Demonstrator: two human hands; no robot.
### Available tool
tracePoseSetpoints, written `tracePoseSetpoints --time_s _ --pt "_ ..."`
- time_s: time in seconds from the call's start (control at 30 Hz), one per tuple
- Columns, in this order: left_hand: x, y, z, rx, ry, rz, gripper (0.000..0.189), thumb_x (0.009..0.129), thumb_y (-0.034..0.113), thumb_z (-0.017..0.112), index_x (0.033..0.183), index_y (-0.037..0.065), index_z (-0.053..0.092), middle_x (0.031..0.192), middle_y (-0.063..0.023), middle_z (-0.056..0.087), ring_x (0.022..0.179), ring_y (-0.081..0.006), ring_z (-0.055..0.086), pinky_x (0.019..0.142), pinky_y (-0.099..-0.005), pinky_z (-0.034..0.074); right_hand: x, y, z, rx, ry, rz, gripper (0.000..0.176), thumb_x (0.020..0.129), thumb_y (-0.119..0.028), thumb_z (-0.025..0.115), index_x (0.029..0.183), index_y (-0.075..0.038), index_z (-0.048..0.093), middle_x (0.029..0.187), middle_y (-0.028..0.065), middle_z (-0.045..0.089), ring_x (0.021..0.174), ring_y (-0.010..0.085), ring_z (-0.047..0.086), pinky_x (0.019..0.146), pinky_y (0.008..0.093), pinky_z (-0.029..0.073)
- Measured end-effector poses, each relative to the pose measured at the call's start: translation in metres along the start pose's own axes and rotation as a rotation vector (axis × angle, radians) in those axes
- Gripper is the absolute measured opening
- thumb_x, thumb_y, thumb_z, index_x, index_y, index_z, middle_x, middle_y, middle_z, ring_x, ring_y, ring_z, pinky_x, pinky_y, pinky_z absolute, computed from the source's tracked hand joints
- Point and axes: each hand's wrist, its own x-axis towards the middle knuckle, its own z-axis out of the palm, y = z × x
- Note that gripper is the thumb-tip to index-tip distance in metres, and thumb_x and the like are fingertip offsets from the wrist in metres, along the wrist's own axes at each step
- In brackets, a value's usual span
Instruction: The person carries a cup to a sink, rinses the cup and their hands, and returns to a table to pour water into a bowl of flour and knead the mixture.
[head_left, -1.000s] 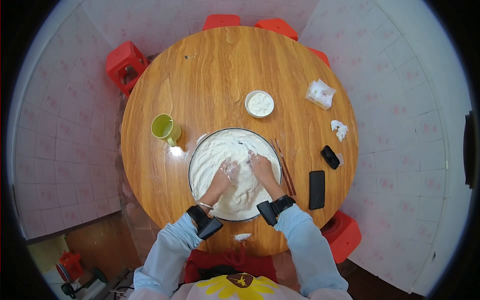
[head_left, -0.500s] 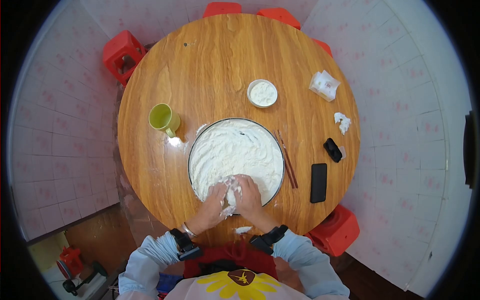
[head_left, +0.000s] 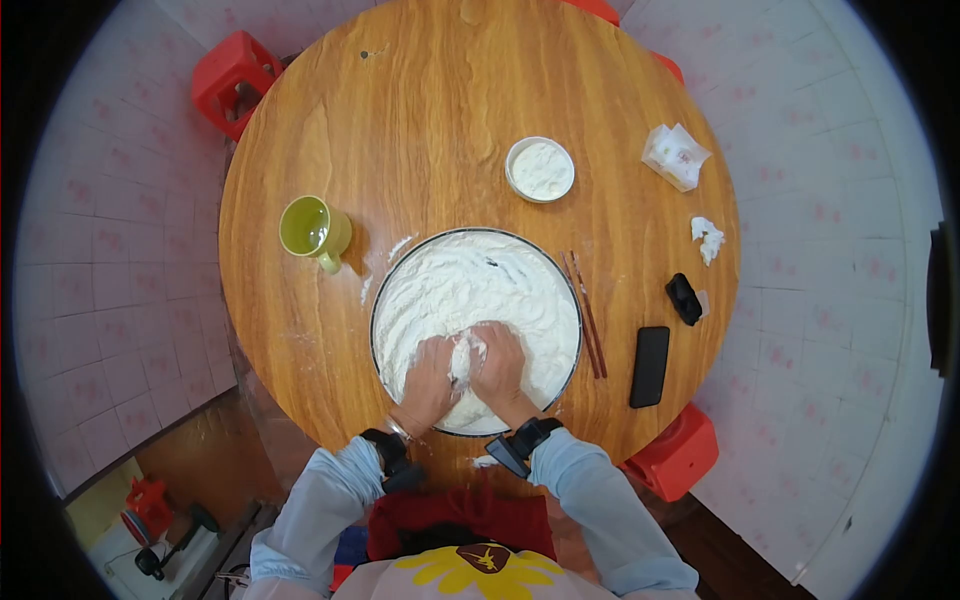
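A wide, dark-rimmed round basin (head_left: 574, 320) sits at the near side of the table, filled with white flour (head_left: 470, 275). Inside it, near the front, my left hand (head_left: 432, 375) and my right hand (head_left: 497, 362) lie side by side with curled fingers. Between them shows a whitish, sticky lump of dough (head_left: 462, 360), and both hands are closed on it. My fingertips are partly buried or turned out of sight. A small dark spot shows in the flour near the far rim.
Beyond the basin stands a white bowl of flour (head_left: 541, 170). At left is a green mug (head_left: 315, 230). Chopsticks (head_left: 587, 315) lie right of the basin, then a black phone (head_left: 650, 367), a black object (head_left: 684, 299), crumpled tissue (head_left: 707, 240) and a tissue pack (head_left: 676, 156). Red stools surround the table.
My hands have shifted forward a little, deeper into the basin, and now curl more over the dough. The camera view has moved slightly closer to the table.
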Motion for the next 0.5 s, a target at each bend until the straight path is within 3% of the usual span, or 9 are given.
tracePoseSetpoints --time_s 0.1,0.2,0.27,0.3,0.37,0.5 --pt "0.014 -0.005 -0.001 -0.025 -0.057 -0.085 0.062 0.064 0.005 0.069 0.119 0.001 0.041 0.11 -0.0209 0.048 0.097 -0.041 0.049 0.077 -0.0436 0.045 0.018 0.006 0.002 0.025 0.008 0.037 0.013 0.079 -0.014 0.056 0.087 -0.004 0.06 0.082 0.0138 0.059 0.075 0.0337 0.056 0.066 0.0412 0.043" --pt "0.028 -0.009 -0.005 -0.004 -0.103 -0.147 0.056 0.067 0.01 0.07 0.115 0.003 0.043 0.105 -0.0197 0.053 0.092 -0.0376 0.054 0.072 -0.0433 0.046 0.031 0.011 0.007 0.054 0.013 0.179 0.017 0.084 -0.018 0.054 0.086 -0.003 0.062 0.082 0.0178 0.062 0.075 0.0361 0.059 0.065 0.0443 0.045" --pt "0.037 -0.012 -0.009 0.0 -0.143 -0.137 0.047 0.073 0.016 0.066 0.113 0.003 0.044 0.099 -0.02 0.055 0.088 -0.035 0.057 0.071 -0.0434 0.046 0.042 0.011 0.005 -0.068 -0.138 0.377 0.03 0.089 -0.027 0.049 0.09 -0.001 0.063 0.086 0.0215 0.063 0.079 0.0374 0.061 0.066 0.0461 0.047" --pt "0.042 -0.012 -0.011 0.003 -0.132 -0.129 0.047 0.073 0.016 0.066 0.113 0.003 0.044 0.099 -0.02 0.055 0.088 -0.035 0.057 0.071 -0.0434 0.046 0.046 0.01 0.003 -0.069 -0.129 0.366 0.03 0.089 -0.027 0.049 0.09 -0.001 0.063 0.086 0.0215 0.063 0.079 0.0374 0.061 0.066 0.0461 0.047" --pt "0.049 -0.015 -0.018 -0.054 -0.299 -0.25 0.051 0.075 0.019 0.066 0.117 0.002 0.044 0.105 -0.022 0.056 0.093 -0.0361 0.057 0.075 -0.042 0.047 0.057 0.003 -0.005 -0.102 -0.29 0.492 0.041 0.093 -0.035 0.041 0.096 -0.002 0.063 0.091 0.0252 0.063 0.086 0.0397 0.06 0.072 0.0459 0.047" --pt "0.045 -0.033 -0.014 -0.19 -0.23 -0.158 0.061 0.077 0.026 0.069 0.126 0.002 0.041 0.117 -0.0244 0.052 0.104 -0.0353 0.055 0.083 -0.0393 0.045 0.057 0.025 -0.004 0.022 -0.247 0.493 0.046 0.095 -0.04 0.037 0.099 -0.002 0.062 0.09 0.0273 0.062 0.088 0.0432 0.059 0.076 0.0462 0.046"
